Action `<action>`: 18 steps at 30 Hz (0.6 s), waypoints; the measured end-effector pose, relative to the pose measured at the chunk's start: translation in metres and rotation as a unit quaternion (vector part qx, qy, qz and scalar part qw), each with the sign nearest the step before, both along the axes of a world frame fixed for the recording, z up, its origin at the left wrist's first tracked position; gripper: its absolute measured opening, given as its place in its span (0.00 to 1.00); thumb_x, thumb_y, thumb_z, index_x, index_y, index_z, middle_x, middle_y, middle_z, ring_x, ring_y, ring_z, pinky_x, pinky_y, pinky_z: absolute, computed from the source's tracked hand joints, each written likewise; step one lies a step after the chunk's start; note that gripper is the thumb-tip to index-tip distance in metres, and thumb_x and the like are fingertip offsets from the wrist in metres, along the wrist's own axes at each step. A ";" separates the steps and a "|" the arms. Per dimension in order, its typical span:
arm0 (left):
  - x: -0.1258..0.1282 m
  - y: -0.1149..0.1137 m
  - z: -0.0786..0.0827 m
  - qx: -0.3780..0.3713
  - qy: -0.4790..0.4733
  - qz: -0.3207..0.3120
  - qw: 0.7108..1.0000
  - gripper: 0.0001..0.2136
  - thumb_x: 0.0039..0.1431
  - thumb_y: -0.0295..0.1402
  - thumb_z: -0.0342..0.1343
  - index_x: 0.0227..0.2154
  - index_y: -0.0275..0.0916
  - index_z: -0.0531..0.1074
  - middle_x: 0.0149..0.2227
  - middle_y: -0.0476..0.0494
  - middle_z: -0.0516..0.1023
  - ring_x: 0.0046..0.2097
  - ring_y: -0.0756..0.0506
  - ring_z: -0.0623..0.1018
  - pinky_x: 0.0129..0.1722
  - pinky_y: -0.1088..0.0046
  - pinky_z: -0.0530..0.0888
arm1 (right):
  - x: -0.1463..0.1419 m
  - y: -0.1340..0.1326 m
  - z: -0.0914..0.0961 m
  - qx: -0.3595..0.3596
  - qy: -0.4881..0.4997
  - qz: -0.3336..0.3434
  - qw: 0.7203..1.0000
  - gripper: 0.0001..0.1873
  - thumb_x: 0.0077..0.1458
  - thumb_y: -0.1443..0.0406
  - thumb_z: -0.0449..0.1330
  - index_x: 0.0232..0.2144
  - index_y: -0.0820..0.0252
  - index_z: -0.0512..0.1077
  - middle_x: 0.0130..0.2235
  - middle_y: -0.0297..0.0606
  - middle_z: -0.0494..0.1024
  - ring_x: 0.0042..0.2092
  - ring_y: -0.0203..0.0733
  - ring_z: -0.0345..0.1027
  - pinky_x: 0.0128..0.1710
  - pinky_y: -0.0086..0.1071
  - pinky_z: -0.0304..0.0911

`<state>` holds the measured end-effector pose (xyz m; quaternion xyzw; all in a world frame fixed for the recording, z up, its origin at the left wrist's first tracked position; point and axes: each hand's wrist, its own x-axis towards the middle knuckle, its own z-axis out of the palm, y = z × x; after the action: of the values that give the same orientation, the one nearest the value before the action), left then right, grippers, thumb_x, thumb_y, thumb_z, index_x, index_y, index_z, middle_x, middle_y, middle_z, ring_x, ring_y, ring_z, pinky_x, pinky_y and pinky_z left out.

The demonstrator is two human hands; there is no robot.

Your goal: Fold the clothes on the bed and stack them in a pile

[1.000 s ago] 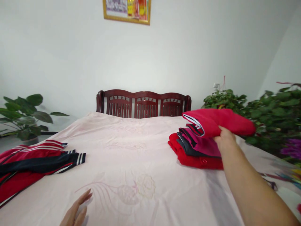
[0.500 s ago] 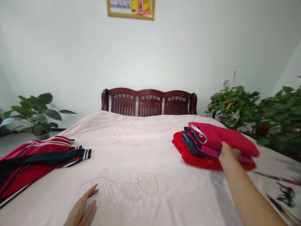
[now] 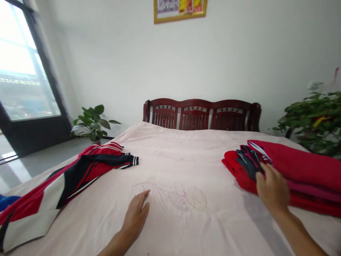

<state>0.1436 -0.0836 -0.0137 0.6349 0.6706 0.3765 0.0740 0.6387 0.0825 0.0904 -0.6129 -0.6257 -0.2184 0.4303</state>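
Observation:
A stack of folded clothes [image 3: 301,170], mostly red with dark and magenta layers, lies on the right side of the pink bedsheet [image 3: 181,227]. Before its front left part is my right hand [image 3: 273,188], thumb and fingers apart, with nothing seen in its grip; whether the fingertips touch the cloth I cannot tell. My left hand [image 3: 135,209] is low over the sheet near the embroidered flower, fingers stretched out and holding nothing. To its left lies a spread red, navy and white tracksuit jacket [image 3: 77,177], its striped cuff pointing right.
Behind the bed stands a dark red wooden headboard [image 3: 199,113]. A potted plant [image 3: 94,122] is at the back left, near a glass door [image 3: 26,71]. Another leafy plant [image 3: 314,121] borders the right side. Something blue [image 3: 7,202] shows at the left edge.
The view has turned left, showing the door and more of the jacket. My right hand has come off the stack's front edge and shifted left along it. My left hand has moved forward.

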 end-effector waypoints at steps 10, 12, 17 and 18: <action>-0.141 -0.007 0.046 -0.032 0.288 0.327 0.899 0.28 0.59 0.30 0.51 0.63 0.32 0.60 0.67 0.29 0.57 0.69 0.32 0.50 0.64 0.44 0.49 | -0.096 -0.054 -0.123 -0.254 -0.029 0.123 0.959 0.30 0.57 0.55 0.43 0.52 0.65 0.72 0.56 0.52 0.72 0.59 0.54 0.64 0.61 0.47 0.58; -0.187 -0.018 0.059 -0.069 0.300 0.411 0.858 0.31 0.58 0.33 0.53 0.64 0.30 0.57 0.68 0.25 0.53 0.69 0.29 0.49 0.63 0.40 0.48 | -0.096 -0.056 -0.119 -0.258 -0.051 0.110 0.959 0.30 0.57 0.56 0.43 0.51 0.65 0.73 0.57 0.51 0.72 0.59 0.54 0.64 0.61 0.47 0.58; -0.260 -0.046 0.075 -0.188 0.248 0.457 0.833 0.37 0.54 0.40 0.58 0.64 0.31 0.56 0.63 0.22 0.61 0.62 0.26 0.62 0.55 0.41 0.62 | -0.100 -0.057 -0.111 -0.256 -0.085 0.094 0.958 0.29 0.58 0.59 0.43 0.52 0.65 0.74 0.57 0.49 0.73 0.58 0.53 0.65 0.60 0.46 0.60; -0.267 -0.050 0.078 -0.197 0.231 0.451 0.839 0.36 0.53 0.39 0.59 0.63 0.31 0.58 0.59 0.22 0.66 0.59 0.25 0.66 0.52 0.43 0.66 | -0.100 -0.057 -0.111 -0.255 -0.092 0.095 0.958 0.29 0.58 0.59 0.43 0.52 0.66 0.74 0.57 0.50 0.73 0.58 0.53 0.65 0.60 0.46 0.60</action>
<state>-0.1229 -0.1338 0.0642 0.3031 0.9404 0.0705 -0.1370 0.5387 0.0255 -0.0208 -0.6173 -0.7527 -0.0650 0.2194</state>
